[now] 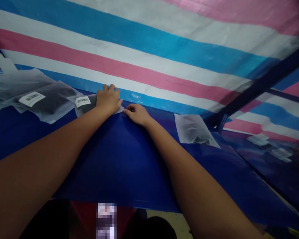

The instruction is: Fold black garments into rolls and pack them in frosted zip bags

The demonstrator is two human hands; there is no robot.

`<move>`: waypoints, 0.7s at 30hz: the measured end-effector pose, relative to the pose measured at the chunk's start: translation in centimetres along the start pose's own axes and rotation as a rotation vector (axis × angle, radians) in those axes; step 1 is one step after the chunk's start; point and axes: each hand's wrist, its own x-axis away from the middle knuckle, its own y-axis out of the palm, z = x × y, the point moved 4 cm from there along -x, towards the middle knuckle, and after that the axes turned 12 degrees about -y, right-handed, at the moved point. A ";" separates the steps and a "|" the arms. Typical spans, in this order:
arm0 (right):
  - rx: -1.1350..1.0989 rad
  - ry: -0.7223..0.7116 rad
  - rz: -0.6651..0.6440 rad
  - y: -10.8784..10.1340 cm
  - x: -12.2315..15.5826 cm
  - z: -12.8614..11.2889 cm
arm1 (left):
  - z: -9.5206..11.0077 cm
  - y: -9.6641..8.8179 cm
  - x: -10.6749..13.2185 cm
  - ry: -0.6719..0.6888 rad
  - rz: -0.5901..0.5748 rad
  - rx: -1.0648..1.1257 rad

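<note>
Both my arms reach forward across a blue table cover. My left hand lies on a clear plastic bag that holds something dark and bears a barcode label; its fingers curl down over the bag's right end. My right hand sits just to the right, its fingers pinched together on the bag's corner, thumb and forefinger touching. The bag lies flat at the table's far edge, against a striped sheet.
A pile of similar bagged dark items with a barcode label lies at the left. Another clear bag lies at the right. A pink, white and blue striped tarp hangs behind. A dark metal bar slants at the right.
</note>
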 end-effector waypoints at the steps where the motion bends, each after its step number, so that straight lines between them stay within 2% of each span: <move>1: -0.013 0.031 -0.002 0.2 0.0 -0.2 | 0.0 -0.1 0.0 -0.005 0.005 0.007; 4: 0.041 0.107 -0.001 0.7 0.0 -0.7 | 0.3 -0.4 0.1 -0.005 0.008 0.037; 7: 0.127 0.119 0.020 0.8 0.1 -1.2 | 1.0 -0.6 0.4 0.016 -0.004 0.075; 15: 0.037 0.151 -0.027 0.6 0.2 -1.4 | 1.8 0.0 0.5 0.152 0.016 0.249; 21: 0.018 0.065 0.143 -0.1 -0.1 -0.2 | 2.3 -0.4 0.9 0.342 0.020 0.290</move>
